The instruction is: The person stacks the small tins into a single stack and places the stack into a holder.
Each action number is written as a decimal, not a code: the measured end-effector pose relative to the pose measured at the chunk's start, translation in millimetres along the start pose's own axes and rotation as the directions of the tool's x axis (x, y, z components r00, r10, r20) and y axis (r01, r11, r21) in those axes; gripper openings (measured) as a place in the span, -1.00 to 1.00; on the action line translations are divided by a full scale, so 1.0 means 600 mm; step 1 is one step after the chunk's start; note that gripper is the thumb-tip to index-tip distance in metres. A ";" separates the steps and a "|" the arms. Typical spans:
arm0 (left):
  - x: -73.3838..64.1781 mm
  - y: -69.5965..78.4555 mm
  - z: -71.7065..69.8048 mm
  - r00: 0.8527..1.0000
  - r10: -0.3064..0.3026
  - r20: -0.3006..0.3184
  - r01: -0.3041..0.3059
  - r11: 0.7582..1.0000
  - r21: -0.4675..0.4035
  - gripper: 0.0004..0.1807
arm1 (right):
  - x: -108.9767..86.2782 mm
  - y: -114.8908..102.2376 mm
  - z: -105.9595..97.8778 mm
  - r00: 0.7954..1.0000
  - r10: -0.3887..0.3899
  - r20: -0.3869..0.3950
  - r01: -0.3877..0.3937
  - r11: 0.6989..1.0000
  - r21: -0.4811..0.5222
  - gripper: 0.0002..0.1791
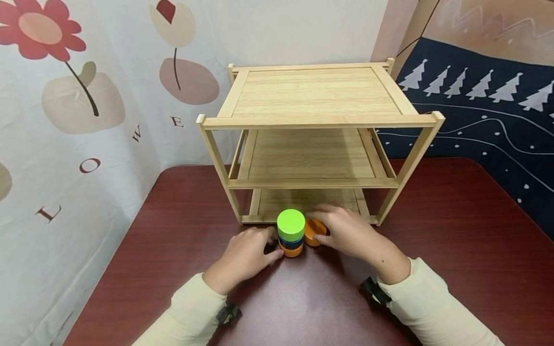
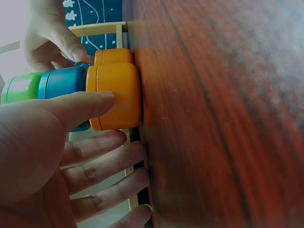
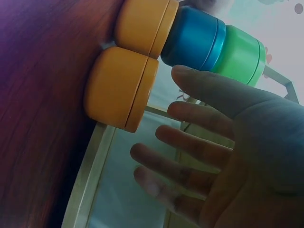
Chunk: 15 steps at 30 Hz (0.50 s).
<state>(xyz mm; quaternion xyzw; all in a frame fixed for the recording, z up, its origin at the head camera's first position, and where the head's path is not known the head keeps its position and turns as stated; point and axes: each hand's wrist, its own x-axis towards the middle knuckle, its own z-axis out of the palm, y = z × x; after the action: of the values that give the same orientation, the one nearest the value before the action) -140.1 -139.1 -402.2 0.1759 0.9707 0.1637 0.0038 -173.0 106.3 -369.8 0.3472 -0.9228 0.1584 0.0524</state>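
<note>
A stack of small round jars stands on the table before the shelf: a bright green jar [image 1: 291, 225] on top, a blue jar [image 2: 65, 83] in the middle, an orange jar [image 2: 118, 107] at the bottom. Close against its right side is a second orange jar [image 3: 116, 88], single and upright. My left hand [image 1: 246, 254] is at the stack's left, thumb at the bottom orange jar, fingers extended; whether it touches is unclear. At the single orange jar, my right hand [image 1: 346, 231] is spread, thumb in front and fingers behind, with a gap visible in the right wrist view.
Right behind the jars stands a three-tier wooden shelf [image 1: 320, 120], its lowest board near table height. The dark red table [image 1: 173, 216] extends to both sides. A flower-printed cloth [image 1: 130, 86] hangs behind on the left, a dark tree-patterned one [image 1: 476, 125] on the right.
</note>
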 end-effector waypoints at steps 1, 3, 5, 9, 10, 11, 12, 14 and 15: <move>0.000 0.000 0.000 1.000 0.001 0.000 -0.001 1.000 0.000 -0.71 | 0.000 0.000 0.000 1.000 -0.001 0.002 0.001 1.000 0.000 -0.48; 0.000 0.000 -0.001 1.000 0.002 -0.001 -0.002 1.000 -0.002 -0.71 | 0.000 0.001 0.001 1.000 -0.003 0.009 0.003 1.000 0.000 -0.48; 0.000 0.001 -0.001 1.000 0.003 -0.002 -0.003 1.000 -0.003 -0.71 | 0.001 0.001 0.001 1.000 -0.001 0.017 0.001 1.000 -0.002 -0.49; 0.000 0.001 -0.001 1.000 0.003 -0.004 -0.003 1.000 -0.005 -0.71 | 0.001 0.001 0.003 0.999 0.011 0.045 -0.010 1.000 -0.013 -0.48; 0.000 0.001 -0.001 1.000 0.002 -0.003 -0.002 1.000 -0.006 -0.71 | 0.001 0.001 0.003 0.998 0.016 0.053 -0.015 1.000 -0.016 -0.48; 0.000 0.001 -0.001 1.000 0.001 -0.003 -0.001 1.000 -0.006 -0.71 | 0.001 0.001 0.004 0.998 0.020 0.059 -0.019 1.000 -0.018 -0.48; 0.000 0.000 -0.001 1.000 0.001 -0.003 -0.001 1.000 -0.006 -0.71 | 0.001 0.001 0.004 0.998 0.024 0.065 -0.023 1.000 -0.020 -0.48; -0.001 0.000 -0.001 1.000 0.000 -0.003 0.000 1.000 -0.006 -0.71 | 0.001 0.001 0.005 0.997 0.032 0.074 -0.030 0.999 -0.021 -0.48; -0.001 0.000 -0.001 1.000 0.001 -0.004 -0.001 1.000 -0.006 -0.71 | 0.001 0.001 0.005 0.997 0.034 0.076 -0.033 0.999 -0.020 -0.48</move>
<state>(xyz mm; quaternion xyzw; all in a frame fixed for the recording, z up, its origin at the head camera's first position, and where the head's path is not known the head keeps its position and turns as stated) -139.7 -139.1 -401.8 0.1758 0.9701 0.1672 0.0025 -174.0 105.4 -372.9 0.3370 -0.9313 0.1370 0.0178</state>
